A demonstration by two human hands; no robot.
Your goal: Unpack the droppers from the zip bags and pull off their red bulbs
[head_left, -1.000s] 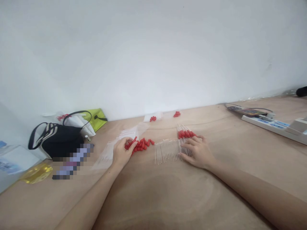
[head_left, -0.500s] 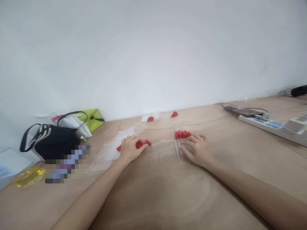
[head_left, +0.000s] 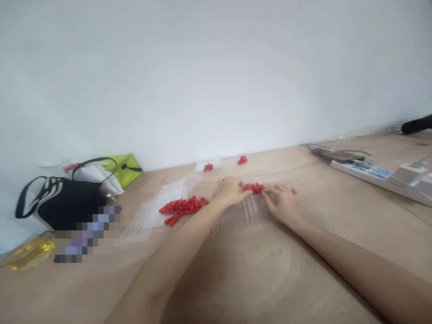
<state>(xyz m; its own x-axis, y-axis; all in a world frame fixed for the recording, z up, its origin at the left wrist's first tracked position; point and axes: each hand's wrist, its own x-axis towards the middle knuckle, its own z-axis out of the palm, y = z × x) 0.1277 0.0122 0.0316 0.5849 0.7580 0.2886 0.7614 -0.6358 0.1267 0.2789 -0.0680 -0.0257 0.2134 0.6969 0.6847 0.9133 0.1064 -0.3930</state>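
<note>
A row of thin clear plastic tubes [head_left: 243, 215] lies on the wooden table [head_left: 256, 274]; the far ones carry red caps [head_left: 254, 187]. My left hand [head_left: 230, 191] rests curled at the capped ends, fingertips pinched together against the red caps. My right hand [head_left: 282, 203] lies on the right side of the tubes, its fingers bent and touching the caps. A loose pile of red caps [head_left: 182, 207] sits to the left, beside clear zip bags [head_left: 158, 207].
At the left stand a black striped bag [head_left: 60, 202], a white bag and a green pouch [head_left: 126, 167]. A yellowish item [head_left: 29, 254] lies at the left edge. Small red cap clusters [head_left: 241, 159] sit near the wall. A power strip [head_left: 381, 176] and phone [head_left: 337, 155] lie at right.
My left hand left the loose pile of red caps and moved right to the capped ends of the tubes. My right hand shifted slightly forward on the tubes.
</note>
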